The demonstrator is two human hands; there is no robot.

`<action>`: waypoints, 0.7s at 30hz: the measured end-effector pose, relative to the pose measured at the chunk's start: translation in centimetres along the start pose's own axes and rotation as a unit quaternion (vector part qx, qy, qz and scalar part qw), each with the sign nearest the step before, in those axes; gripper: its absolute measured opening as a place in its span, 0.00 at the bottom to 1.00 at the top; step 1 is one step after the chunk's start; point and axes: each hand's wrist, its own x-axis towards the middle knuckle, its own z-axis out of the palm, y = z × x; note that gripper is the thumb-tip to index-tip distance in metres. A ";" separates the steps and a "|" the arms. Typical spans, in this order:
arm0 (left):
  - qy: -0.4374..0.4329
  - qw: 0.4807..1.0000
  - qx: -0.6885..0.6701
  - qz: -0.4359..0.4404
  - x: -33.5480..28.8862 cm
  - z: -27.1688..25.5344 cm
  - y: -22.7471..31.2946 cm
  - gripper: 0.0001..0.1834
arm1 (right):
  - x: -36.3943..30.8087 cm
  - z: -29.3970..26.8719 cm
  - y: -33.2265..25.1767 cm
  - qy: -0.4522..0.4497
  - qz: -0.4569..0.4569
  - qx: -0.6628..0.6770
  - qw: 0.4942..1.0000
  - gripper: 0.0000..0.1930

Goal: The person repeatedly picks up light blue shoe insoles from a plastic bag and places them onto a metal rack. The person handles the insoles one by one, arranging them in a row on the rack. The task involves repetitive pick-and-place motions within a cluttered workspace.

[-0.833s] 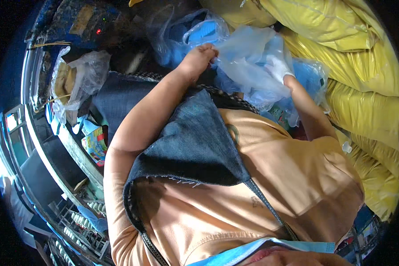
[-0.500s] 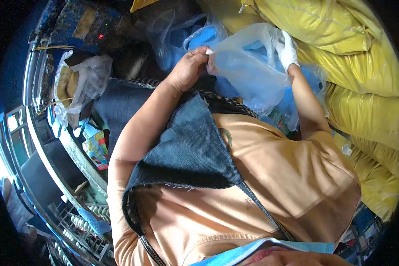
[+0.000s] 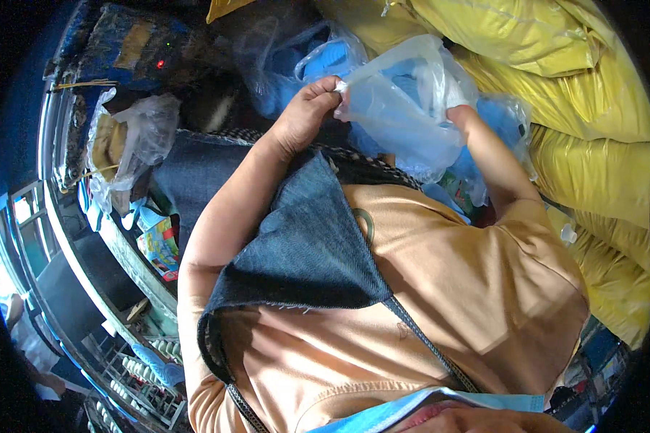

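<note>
My left hand pinches the rim of a clear plastic bag, with something white at its fingertips. The bag is stretched toward the right between my hands. Sunk inside it is my right hand, in a white glove that shows blurred through the film; its fingers cannot be made out. Blue pieces show through the plastic, though whether they lie inside or behind this bag is hard to tell. Close behind, a second clear bag holds more blue pieces, and blue items in clear plastic lie beside my right wrist.
Large stacked yellow sacks fill the right side. At the left, an opened clear bag surrounds something brownish. A dark machine with small lights stands at the far left. Racks with rows of pale pieces are lower left. A denim apron covers my front.
My right hand has gone from the bag's far right edge down into the bag, so the glove now sits behind the plastic. My left hand keeps its hold on the rim.
</note>
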 end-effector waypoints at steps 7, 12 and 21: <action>-0.011 1.000 0.021 0.005 -0.1 -0.5 -0.1 0.08 | 5.2 -0.5 -4.1 0.036 -0.003 -0.117 0.992 0.22; -0.011 0.998 0.064 0.005 -0.2 -1.2 -0.4 0.08 | 6.6 -1.8 -3.9 0.008 -0.003 -0.149 0.989 0.22; 0.014 1.000 0.023 -0.002 -0.1 -0.5 0.1 0.07 | 8.7 -3.5 -3.8 -0.023 -0.021 -0.175 0.984 0.23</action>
